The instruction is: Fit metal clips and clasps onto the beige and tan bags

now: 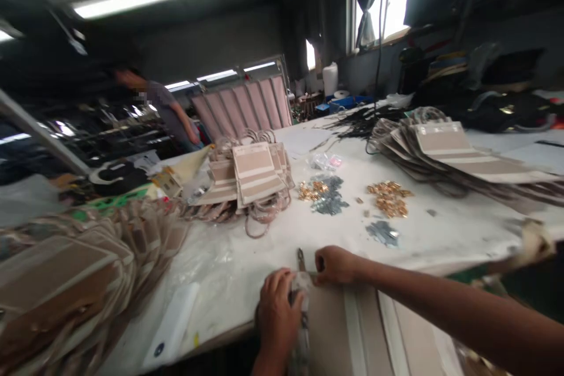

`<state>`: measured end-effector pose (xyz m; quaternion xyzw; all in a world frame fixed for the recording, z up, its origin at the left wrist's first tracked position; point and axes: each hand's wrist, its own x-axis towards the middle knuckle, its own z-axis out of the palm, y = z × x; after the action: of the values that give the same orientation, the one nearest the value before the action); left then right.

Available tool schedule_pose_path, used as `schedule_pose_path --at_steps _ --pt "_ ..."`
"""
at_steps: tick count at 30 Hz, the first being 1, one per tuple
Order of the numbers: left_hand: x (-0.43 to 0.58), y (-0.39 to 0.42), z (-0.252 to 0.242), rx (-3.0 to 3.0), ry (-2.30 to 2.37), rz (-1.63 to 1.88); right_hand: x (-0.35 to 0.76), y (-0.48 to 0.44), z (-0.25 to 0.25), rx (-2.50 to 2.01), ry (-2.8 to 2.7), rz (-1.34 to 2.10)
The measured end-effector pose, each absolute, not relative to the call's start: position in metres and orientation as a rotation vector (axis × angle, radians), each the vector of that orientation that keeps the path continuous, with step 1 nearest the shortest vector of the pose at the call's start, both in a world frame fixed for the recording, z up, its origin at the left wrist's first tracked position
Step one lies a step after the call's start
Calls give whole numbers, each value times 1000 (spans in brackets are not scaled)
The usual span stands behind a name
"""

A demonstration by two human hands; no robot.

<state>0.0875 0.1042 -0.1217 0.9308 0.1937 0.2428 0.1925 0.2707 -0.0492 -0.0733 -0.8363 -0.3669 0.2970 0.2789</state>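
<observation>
A beige bag panel with white stripes (370, 329) lies at the near edge of the white table (440, 229). My left hand (277, 311) is closed around a tool wrapped in clear plastic, and a thin metal tip (301, 259) pokes up past its fingers. My right hand (335, 265) is closed in a pinch on the panel's top edge, right beside that tip.
Stacks of beige striped bags lie at the left (66, 282), the middle (253, 176) and the far right (453, 153). Piles of gold fittings (390, 197) and grey metal pieces (328, 202) sit between them. Another person (170, 111) stands far back on the left.
</observation>
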Motion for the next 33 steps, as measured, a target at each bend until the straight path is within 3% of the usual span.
schedule_pose_path --at_steps 5,12,20,28,33 --pt "90 105 -140 2733 208 939 284 -54 -84 -2330 -1021 720" --pt "92 114 -135 2839 238 773 287 -58 -66 -2263 -1062 627" --pt "113 144 -142 2805 30 822 260 -79 -13 -2248 -1326 95" --pt "120 151 -145 2862 -135 1037 231 -81 -79 -2523 -1391 138" --pt "111 149 -145 2858 -147 891 207 -79 -95 -2470 -1329 56"
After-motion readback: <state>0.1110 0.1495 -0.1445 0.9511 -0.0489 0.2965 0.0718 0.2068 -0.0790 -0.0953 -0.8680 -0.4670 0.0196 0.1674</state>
